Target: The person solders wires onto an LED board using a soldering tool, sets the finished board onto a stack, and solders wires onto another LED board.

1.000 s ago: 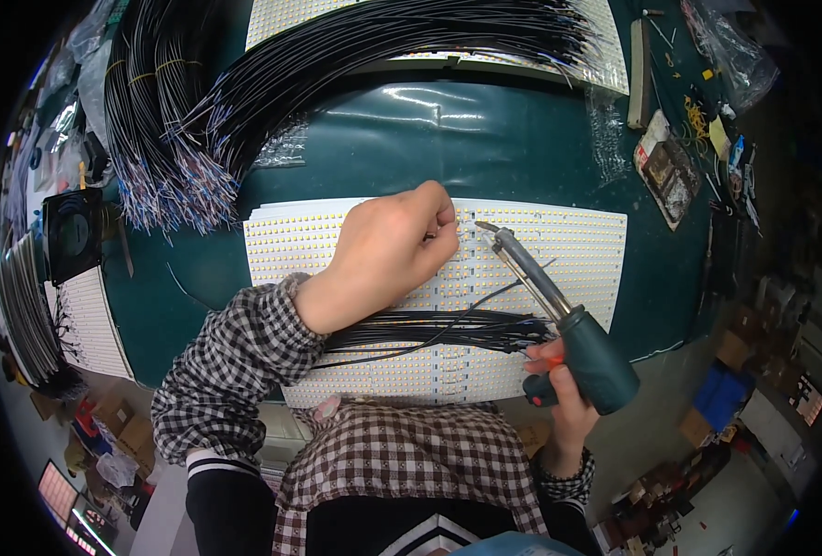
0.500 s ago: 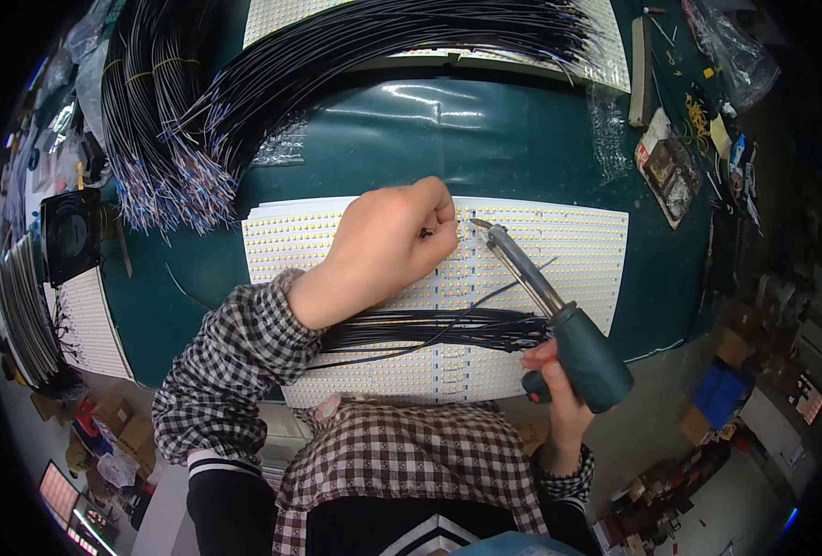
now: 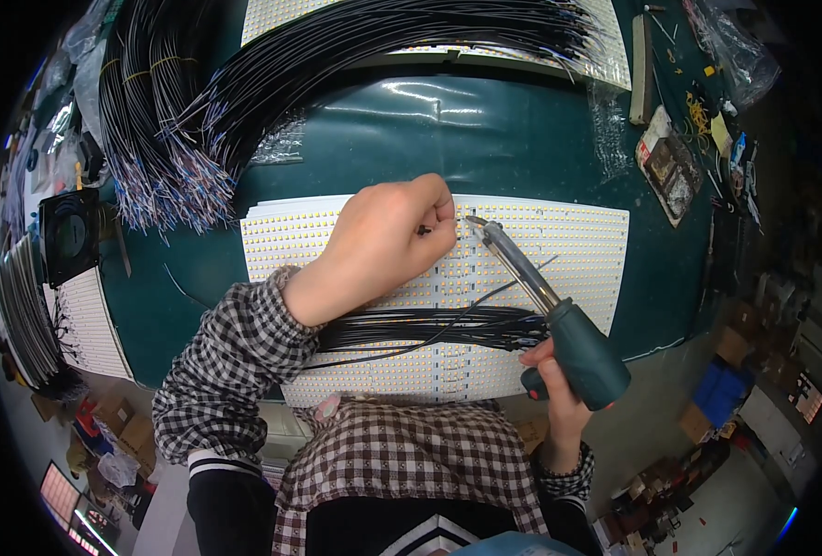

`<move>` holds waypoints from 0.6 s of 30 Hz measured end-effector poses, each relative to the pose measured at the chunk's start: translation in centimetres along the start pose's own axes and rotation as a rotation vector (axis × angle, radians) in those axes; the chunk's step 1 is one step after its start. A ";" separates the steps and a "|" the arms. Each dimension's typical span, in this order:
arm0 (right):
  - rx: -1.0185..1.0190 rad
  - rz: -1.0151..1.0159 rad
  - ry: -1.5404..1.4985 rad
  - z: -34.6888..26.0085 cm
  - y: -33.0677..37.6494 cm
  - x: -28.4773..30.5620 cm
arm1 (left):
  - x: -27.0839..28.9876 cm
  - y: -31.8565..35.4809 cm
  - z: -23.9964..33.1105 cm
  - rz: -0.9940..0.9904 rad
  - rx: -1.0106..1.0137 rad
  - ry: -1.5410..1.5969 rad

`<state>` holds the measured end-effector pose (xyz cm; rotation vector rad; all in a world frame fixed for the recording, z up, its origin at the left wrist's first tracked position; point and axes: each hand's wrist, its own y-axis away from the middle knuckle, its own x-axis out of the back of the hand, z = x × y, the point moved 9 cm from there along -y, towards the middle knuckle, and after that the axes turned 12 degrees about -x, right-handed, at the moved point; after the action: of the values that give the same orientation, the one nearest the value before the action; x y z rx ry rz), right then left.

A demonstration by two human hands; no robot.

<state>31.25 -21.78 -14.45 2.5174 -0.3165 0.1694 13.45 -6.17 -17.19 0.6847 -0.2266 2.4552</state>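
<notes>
My left hand (image 3: 385, 227) is closed in a pinch over the white LED board (image 3: 577, 269), which carries rows of small yellow chips. A bit of black wire shows inside the curled fingers; its tip is hidden by them. My right hand (image 3: 562, 398) grips the dark green handle of a soldering iron (image 3: 585, 357), a finger near its red button. The iron's tip points up and left, close beside my left fingertips over the board's middle strip. Whether the tip touches the board I cannot tell. Across the board's near part lies a bundle of black wires (image 3: 411, 326).
Large bundles of black wires (image 3: 337, 60) with stripped ends lie at the far left and back, partly on another LED board (image 3: 272, 20). A dirty solder tray (image 3: 668, 171) stands at the right. At the left are a small black fan (image 3: 70, 236) and stacked boards (image 3: 22, 301).
The soldering iron's tip has shifted slightly left and up, nearer my left fingertips. My left hand has barely moved and keeps its pinch.
</notes>
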 end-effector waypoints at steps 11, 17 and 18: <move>-0.025 0.008 -0.011 0.2 -0.1 -0.2 | 0.0 -0.1 0.1 -0.018 -0.013 -0.023; -0.012 0.013 -0.014 0.2 -0.1 -0.1 | 0.0 -0.1 0.2 -0.017 -0.010 -0.019; -0.003 0.011 -0.007 0.1 -0.1 -0.2 | 0.0 -0.1 0.1 -0.013 -0.004 0.007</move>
<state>31.11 -21.76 -14.59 2.5139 -0.3325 0.1647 13.52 -6.16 -17.07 0.6732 -0.2240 2.4435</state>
